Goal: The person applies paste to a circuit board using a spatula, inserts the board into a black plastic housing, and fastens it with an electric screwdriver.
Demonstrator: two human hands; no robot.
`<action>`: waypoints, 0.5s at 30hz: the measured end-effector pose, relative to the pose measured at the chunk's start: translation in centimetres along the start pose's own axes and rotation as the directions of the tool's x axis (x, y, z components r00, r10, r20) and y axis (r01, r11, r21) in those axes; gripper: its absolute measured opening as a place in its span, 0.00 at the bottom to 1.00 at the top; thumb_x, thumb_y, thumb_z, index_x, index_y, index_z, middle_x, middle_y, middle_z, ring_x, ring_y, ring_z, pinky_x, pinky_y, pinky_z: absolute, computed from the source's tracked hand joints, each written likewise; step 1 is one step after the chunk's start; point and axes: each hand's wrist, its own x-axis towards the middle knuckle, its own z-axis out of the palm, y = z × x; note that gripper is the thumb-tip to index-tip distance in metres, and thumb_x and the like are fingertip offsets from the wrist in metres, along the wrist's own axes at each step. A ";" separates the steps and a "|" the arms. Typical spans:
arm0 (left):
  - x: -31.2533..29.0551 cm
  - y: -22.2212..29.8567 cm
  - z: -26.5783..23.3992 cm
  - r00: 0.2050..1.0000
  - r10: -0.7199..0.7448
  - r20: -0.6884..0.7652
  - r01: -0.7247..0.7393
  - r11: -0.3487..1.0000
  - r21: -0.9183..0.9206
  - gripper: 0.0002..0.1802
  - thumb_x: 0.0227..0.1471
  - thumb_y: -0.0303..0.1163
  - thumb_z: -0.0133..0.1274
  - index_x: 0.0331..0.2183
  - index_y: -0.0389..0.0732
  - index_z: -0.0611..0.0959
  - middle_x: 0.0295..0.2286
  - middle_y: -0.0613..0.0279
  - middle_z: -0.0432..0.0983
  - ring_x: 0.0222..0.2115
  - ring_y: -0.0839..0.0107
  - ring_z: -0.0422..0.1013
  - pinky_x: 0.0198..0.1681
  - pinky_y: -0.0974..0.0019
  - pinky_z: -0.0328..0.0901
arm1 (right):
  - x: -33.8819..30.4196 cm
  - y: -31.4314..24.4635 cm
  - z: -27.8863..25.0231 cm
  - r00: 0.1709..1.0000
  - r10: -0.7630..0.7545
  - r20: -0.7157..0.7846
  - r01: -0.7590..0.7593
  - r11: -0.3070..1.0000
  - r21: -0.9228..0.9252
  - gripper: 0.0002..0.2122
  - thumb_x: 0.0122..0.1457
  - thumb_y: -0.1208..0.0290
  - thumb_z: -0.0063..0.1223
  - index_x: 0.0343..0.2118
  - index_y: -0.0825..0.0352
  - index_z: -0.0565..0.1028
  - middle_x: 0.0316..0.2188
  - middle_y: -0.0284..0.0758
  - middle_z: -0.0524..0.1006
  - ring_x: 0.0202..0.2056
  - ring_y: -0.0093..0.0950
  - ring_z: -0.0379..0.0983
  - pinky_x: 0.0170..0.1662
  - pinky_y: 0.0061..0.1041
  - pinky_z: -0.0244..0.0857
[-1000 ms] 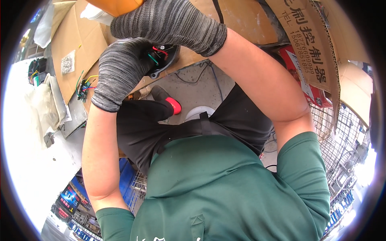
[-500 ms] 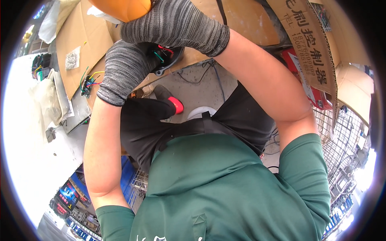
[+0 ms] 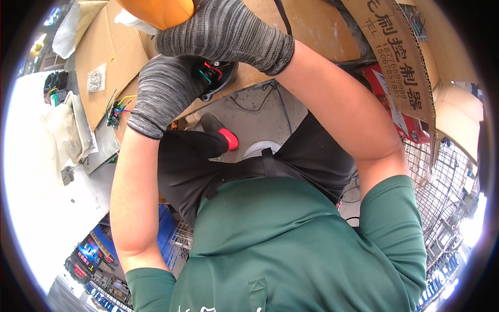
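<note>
At the top of the view, my right hand (image 3: 221, 36), in a grey striped knit glove, is closed around a smooth orange thing (image 3: 158, 11). The picture's edge cuts that thing off, and its kind cannot be made out. Just below, my left hand (image 3: 166, 88), gloved alike, grips a black round housing (image 3: 224, 78) by its left side. Red and green wires (image 3: 210, 72) show inside the housing, with a small screw head near them. My right hand lies over the housing's far part and hides it. Most fingertips of both hands are hidden.
Cardboard (image 3: 112, 52) covers the bench, bearing a small clear bag (image 3: 96, 79) of tiny parts and a circuit board (image 3: 115, 112) with coloured wires. To the right stand an open carton (image 3: 400, 67), a red box (image 3: 387, 101) and a wire rack (image 3: 436, 192). A cable lies on the floor.
The view has shifted slightly, and the housing looks a little turned, showing more of its inside. Both hands keep their hold in nearly the same place.
</note>
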 end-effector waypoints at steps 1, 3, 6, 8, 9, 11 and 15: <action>0.0 -0.1 0.4 0.996 0.018 -0.085 -0.017 1.000 0.016 0.18 0.51 0.45 0.60 0.40 0.45 0.88 0.33 0.55 0.83 0.35 0.57 0.80 0.40 0.55 0.73 | 0.1 -0.1 0.1 1.000 -0.005 0.001 0.005 1.000 -0.003 0.18 0.49 0.74 0.61 0.45 0.68 0.77 0.34 0.39 0.83 0.38 0.29 0.79 0.44 0.30 0.72; 0.1 -0.8 1.8 0.984 0.037 -0.173 -0.032 0.999 0.035 0.16 0.53 0.46 0.60 0.37 0.46 0.90 0.29 0.56 0.85 0.32 0.56 0.81 0.38 0.54 0.74 | 0.1 -0.2 0.2 0.998 -0.046 0.053 0.049 0.998 -0.051 0.17 0.50 0.74 0.62 0.45 0.68 0.77 0.35 0.38 0.82 0.38 0.27 0.78 0.44 0.30 0.72; 0.4 -2.4 3.5 0.937 0.101 -0.334 -0.086 0.994 0.060 0.16 0.54 0.47 0.59 0.37 0.47 0.90 0.28 0.57 0.84 0.32 0.57 0.81 0.38 0.54 0.74 | -0.3 1.2 1.0 0.951 -0.309 0.005 0.305 0.940 0.150 0.17 0.50 0.73 0.63 0.45 0.69 0.77 0.34 0.37 0.82 0.39 0.25 0.78 0.44 0.29 0.72; 0.4 -2.3 3.1 0.963 0.087 -0.254 -0.088 0.996 0.007 0.17 0.54 0.48 0.59 0.39 0.48 0.90 0.29 0.57 0.85 0.32 0.58 0.81 0.38 0.54 0.74 | -0.1 1.2 0.6 0.978 -0.206 0.025 0.201 0.970 0.139 0.17 0.51 0.73 0.63 0.45 0.68 0.77 0.34 0.37 0.82 0.39 0.25 0.78 0.44 0.29 0.73; 0.4 -2.1 2.8 0.964 0.079 -0.253 -0.080 0.997 0.008 0.17 0.54 0.48 0.59 0.39 0.48 0.90 0.29 0.57 0.85 0.32 0.58 0.81 0.38 0.54 0.74 | 0.2 1.2 0.6 0.994 -0.101 0.041 0.095 0.988 0.120 0.17 0.51 0.74 0.64 0.45 0.68 0.77 0.34 0.36 0.82 0.39 0.24 0.78 0.44 0.29 0.73; 0.5 -1.1 1.8 0.996 0.011 -0.091 -0.008 0.999 0.031 0.17 0.55 0.47 0.58 0.40 0.50 0.90 0.31 0.57 0.85 0.32 0.58 0.81 0.38 0.54 0.74 | 0.2 2.2 0.9 0.997 -0.075 0.017 0.073 0.992 0.104 0.18 0.53 0.73 0.64 0.47 0.68 0.76 0.37 0.36 0.82 0.41 0.24 0.78 0.45 0.28 0.73; 1.0 -0.5 1.2 0.998 -0.008 -0.067 0.005 0.999 -0.044 0.17 0.54 0.46 0.58 0.41 0.50 0.89 0.31 0.57 0.85 0.32 0.58 0.81 0.37 0.55 0.74 | 0.0 2.9 0.9 0.979 -0.188 -0.074 0.197 0.971 0.134 0.19 0.55 0.72 0.64 0.50 0.67 0.76 0.40 0.34 0.82 0.43 0.25 0.78 0.47 0.26 0.73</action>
